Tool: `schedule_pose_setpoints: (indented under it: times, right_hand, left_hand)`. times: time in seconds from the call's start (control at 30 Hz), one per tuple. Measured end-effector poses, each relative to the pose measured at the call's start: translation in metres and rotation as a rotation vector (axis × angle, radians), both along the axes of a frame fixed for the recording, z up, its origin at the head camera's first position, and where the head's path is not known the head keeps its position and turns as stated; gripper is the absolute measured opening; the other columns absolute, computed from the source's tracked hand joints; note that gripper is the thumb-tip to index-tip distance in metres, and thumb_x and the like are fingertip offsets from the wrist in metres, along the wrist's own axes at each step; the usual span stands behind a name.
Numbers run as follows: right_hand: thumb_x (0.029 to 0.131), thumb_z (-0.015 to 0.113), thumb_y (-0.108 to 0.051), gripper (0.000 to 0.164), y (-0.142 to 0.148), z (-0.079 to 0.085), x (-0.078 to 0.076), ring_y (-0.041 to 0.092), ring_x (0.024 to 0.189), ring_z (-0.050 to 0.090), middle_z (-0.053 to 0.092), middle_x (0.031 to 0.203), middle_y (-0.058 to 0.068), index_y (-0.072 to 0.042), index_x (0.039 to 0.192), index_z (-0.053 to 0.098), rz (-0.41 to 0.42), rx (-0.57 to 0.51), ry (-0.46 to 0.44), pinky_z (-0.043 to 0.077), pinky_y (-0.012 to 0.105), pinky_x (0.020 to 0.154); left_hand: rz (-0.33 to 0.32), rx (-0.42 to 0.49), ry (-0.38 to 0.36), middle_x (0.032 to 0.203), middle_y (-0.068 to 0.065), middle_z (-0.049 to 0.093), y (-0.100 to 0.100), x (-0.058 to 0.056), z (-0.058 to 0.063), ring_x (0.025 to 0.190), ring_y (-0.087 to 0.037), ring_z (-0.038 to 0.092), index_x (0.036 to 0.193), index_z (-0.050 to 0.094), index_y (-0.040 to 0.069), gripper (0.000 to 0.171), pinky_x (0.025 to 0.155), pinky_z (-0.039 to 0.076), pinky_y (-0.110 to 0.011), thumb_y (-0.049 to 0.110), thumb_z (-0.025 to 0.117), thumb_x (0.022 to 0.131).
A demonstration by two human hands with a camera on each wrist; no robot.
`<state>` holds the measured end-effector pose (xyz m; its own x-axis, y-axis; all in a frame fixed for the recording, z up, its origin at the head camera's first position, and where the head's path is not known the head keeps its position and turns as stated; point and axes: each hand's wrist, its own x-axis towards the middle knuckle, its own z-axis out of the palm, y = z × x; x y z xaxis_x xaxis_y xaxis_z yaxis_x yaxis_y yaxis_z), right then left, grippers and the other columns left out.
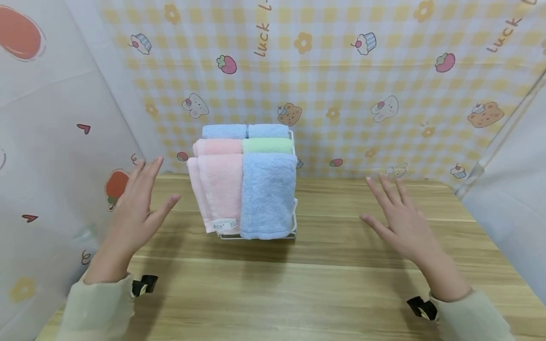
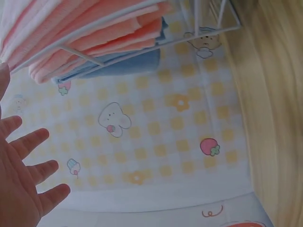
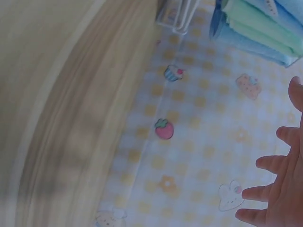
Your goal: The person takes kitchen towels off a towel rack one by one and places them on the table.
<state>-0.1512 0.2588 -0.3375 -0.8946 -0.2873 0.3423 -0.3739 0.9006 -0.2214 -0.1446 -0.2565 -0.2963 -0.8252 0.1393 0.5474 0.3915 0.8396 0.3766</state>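
A white wire rack (image 1: 293, 222) stands on the table, draped with folded towels in tiers. At its front hang a pink towel (image 1: 222, 189) with a white label and a blue towel (image 1: 268, 194). Behind them lie another pink towel (image 1: 219, 146) and a green towel (image 1: 268, 145), with blue towels (image 1: 224, 131) at the back. My left hand (image 1: 138, 208) hovers left of the rack, fingers spread and straight, touching nothing. Well to the right of the rack, my right hand (image 1: 403, 227) is held in the air with its fingers extended, holding nothing.
The wooden table (image 1: 332, 298) carries the rack near its back edge. Behind it hangs a yellow checked cloth (image 1: 332, 80) with cartoon prints. A white printed cloth (image 1: 47, 142) closes the left side, and a pale sheet (image 1: 512, 175) the right.
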Motion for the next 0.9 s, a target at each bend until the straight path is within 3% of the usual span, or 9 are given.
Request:
schedule_pose_setpoints:
  times: [0.13,0.27,0.47,0.7,0.9]
  right_hand:
    - [0.099,0.056,-0.042,0.077,-0.015,0.007,-0.001,0.052,0.149,0.011,0.015,0.167,0.011,-0.026,0.161,0.012,0.07,-0.071,0.025,0.027,0.082,0.097]
    - [0.1,0.058,-0.035,0.075,-0.027,0.012,-0.002,0.049,0.15,0.011,0.022,0.165,0.013,-0.026,0.16,0.014,0.135,-0.194,0.004,0.021,0.079,0.106]
    - [0.099,0.061,-0.026,0.073,-0.045,0.016,-0.004,0.045,0.148,0.019,0.031,0.162,0.01,-0.028,0.159,0.019,0.22,-0.359,-0.012,0.023,0.079,0.105]
    - [0.098,0.063,-0.02,0.073,-0.07,0.021,-0.007,0.037,0.143,0.03,0.047,0.151,0.009,-0.033,0.158,0.023,0.295,-0.483,0.007,0.026,0.074,0.106]
    - [0.097,0.062,-0.015,0.071,-0.092,0.027,-0.007,0.029,0.139,0.035,0.053,0.146,0.008,-0.033,0.156,0.027,0.354,-0.602,-0.016,0.034,0.067,0.105]
  left_hand:
    - [-0.082,0.079,0.083,0.155,-0.017,0.04,0.005,-0.003,0.004,0.152,-0.038,0.02,0.156,0.03,0.016,0.069,0.107,0.023,-0.077,0.028,0.064,0.097]
    - [-0.139,0.136,0.156,0.148,-0.017,0.048,0.01,-0.007,0.007,0.145,-0.037,0.032,0.153,0.037,0.014,0.065,0.114,0.027,-0.065,0.016,0.067,0.094]
    - [-0.134,0.198,0.169,0.142,-0.014,0.055,0.019,-0.009,0.009,0.135,-0.023,0.044,0.149,0.045,0.014,0.063,0.095,0.042,-0.057,0.001,0.067,0.091]
    - [-0.144,0.297,0.196,0.131,-0.013,0.063,0.031,-0.014,0.006,0.124,0.001,0.049,0.141,0.054,0.011,0.051,0.086,0.041,-0.017,-0.002,0.064,0.093]
    - [-0.161,0.335,0.213,0.127,-0.015,0.064,0.039,-0.02,0.006,0.116,0.005,0.052,0.137,0.057,0.006,0.042,0.081,0.043,-0.011,-0.001,0.06,0.096]
